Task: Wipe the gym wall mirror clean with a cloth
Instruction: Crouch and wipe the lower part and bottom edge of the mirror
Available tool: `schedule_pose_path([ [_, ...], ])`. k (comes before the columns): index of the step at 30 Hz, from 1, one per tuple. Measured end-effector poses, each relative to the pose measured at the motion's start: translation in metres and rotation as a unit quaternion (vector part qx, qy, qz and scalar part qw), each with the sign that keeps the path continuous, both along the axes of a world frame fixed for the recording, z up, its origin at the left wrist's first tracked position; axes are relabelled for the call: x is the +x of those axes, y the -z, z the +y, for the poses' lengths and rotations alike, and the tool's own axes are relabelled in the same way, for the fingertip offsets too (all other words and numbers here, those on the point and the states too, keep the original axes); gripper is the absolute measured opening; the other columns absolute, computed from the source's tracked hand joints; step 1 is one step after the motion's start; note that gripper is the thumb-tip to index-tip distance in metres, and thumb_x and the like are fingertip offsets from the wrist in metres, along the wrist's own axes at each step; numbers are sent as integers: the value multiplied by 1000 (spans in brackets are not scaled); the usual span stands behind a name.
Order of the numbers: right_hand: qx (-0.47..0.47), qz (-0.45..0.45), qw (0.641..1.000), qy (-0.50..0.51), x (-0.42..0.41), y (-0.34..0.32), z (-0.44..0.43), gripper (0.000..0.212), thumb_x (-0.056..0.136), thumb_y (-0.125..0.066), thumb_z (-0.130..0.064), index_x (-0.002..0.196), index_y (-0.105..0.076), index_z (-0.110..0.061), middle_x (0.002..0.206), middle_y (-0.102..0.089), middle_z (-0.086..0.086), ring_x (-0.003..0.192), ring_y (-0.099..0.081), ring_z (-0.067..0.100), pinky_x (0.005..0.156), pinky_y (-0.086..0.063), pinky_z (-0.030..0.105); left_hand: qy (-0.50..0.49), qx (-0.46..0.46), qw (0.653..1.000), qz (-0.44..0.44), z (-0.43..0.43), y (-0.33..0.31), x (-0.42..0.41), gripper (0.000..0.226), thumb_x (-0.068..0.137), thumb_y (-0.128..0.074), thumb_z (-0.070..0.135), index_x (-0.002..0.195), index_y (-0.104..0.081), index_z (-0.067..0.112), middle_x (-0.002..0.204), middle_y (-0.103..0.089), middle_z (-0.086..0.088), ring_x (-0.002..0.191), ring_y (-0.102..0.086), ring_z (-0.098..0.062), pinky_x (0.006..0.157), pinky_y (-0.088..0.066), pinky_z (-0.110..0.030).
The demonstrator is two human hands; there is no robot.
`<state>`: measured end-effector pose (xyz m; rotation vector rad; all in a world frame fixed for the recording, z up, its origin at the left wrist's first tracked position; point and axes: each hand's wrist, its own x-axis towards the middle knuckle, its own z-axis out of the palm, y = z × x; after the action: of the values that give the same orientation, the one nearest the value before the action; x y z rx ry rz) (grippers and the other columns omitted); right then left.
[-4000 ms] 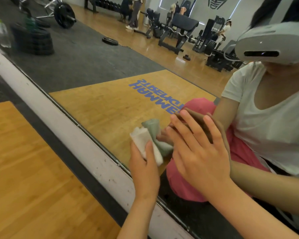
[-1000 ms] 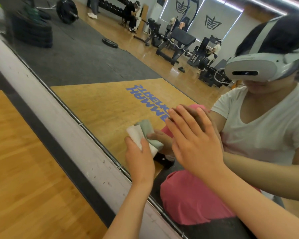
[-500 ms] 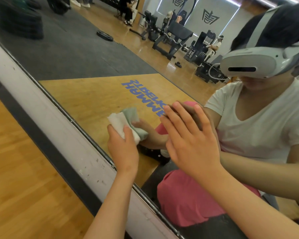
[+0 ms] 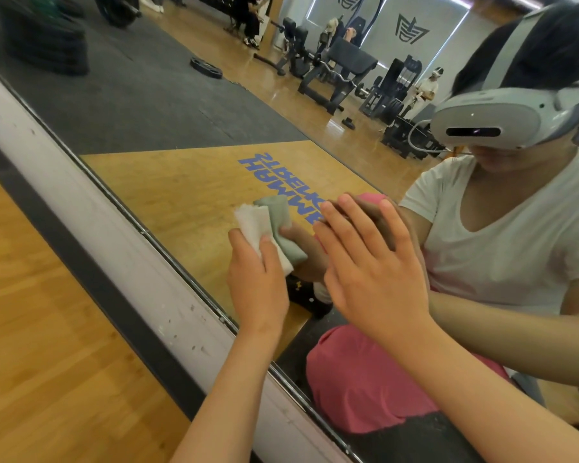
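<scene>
Folded white cloth (image 4: 258, 228) pressed against the lower part of the large gym wall mirror (image 4: 154, 105).
The left hand (image 4: 258, 285) grips the cloth, fingers curled round it, just above the scuffed white base strip (image 4: 114, 225). Just beside it the right hand (image 4: 371, 275) lies flat on the glass, fingers straight and spread, holding nothing. The light wooden floor (image 4: 47, 329) lies below the strip.
</scene>
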<state>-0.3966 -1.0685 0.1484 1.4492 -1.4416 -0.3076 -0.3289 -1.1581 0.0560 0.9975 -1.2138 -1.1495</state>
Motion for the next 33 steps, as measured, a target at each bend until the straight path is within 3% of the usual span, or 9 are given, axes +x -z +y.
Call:
schedule_pose_path([
  [4, -9, -5, 1000, -10, -1, 2, -1, 43, 86, -51, -14, 128, -61, -8, 144, -51, 8, 138, -43, 25, 116, -22, 51, -27, 54, 998, -3, -6, 26, -5, 14, 103, -40, 18, 113, -43, 9, 97, -57, -9, 88, -59, -37, 71, -45, -41],
  [8, -12, -5, 1000, -15, -3, 2, -2, 42, 89, -48, -14, 128, -62, -8, 144, -51, 9, 138, -43, 26, 116, -22, 52, -25, 156, 986, -46, -13, 65, -2, 31, 105, -35, 23, 131, -39, 6, 110, -61, -19, 95, -60, -40, 74, -48, -43],
  [15, -4, 9, 1000, -5, -3, 2, 0, 44, 87, -48, -16, 129, -61, -8, 145, -50, 8, 138, -43, 25, 116, -20, 51, 23, 264, 956, -123, -5, 111, 10, 34, 107, -32, 20, 130, -34, -4, 113, -58, -33, 84, -48, -33, 71, -33, -40],
  [19, -8, 7, 1000, -4, -4, 2, -1, 44, 91, -39, -15, 129, -60, -8, 145, -51, 8, 139, -41, 25, 117, -18, 51, 35, 282, 951, -124, -13, 103, 12, 33, 106, -34, 20, 131, -35, -2, 119, -57, -31, 99, -56, -43, 73, -36, -40],
  [22, -8, 1, 1000, -7, -4, 4, -2, 44, 94, -33, -14, 129, -60, -7, 145, -51, 9, 139, -40, 26, 117, -17, 52, 18, 225, 970, -86, -11, 77, 11, 24, 105, -38, 21, 122, -40, 3, 115, -60, -25, 98, -58, -40, 74, -39, -38],
  [25, -9, 2, 1000, -11, -3, 2, -2, 42, 90, -42, -13, 128, -61, -7, 144, -52, 9, 138, -42, 26, 116, -20, 52, -4, 135, 991, -15, -10, 41, 9, 8, 104, -44, 20, 106, -41, 14, 101, -58, -10, 89, -56, -30, 72, -37, -33],
  [29, -5, 5, 1000, -6, 0, 2, -1, 45, 85, -51, -15, 129, -59, -8, 144, -52, 8, 138, -42, 25, 116, -22, 52, -4, -3, 998, 62, -5, 0, 6, 17, 96, -49, 26, 97, -49, 10, 82, -58, -1, 78, -55, -25, 65, -39, -36],
  [33, -2, 7, 1000, 2, -2, 1, 0, 49, 85, -51, -16, 132, -58, -8, 145, -50, 8, 139, -41, 25, 116, -21, 52, 27, -102, 992, 61, 8, -28, 2, 16, 95, -52, 23, 88, -46, 10, 70, -53, 5, 63, -47, -16, 58, -39, -35],
])
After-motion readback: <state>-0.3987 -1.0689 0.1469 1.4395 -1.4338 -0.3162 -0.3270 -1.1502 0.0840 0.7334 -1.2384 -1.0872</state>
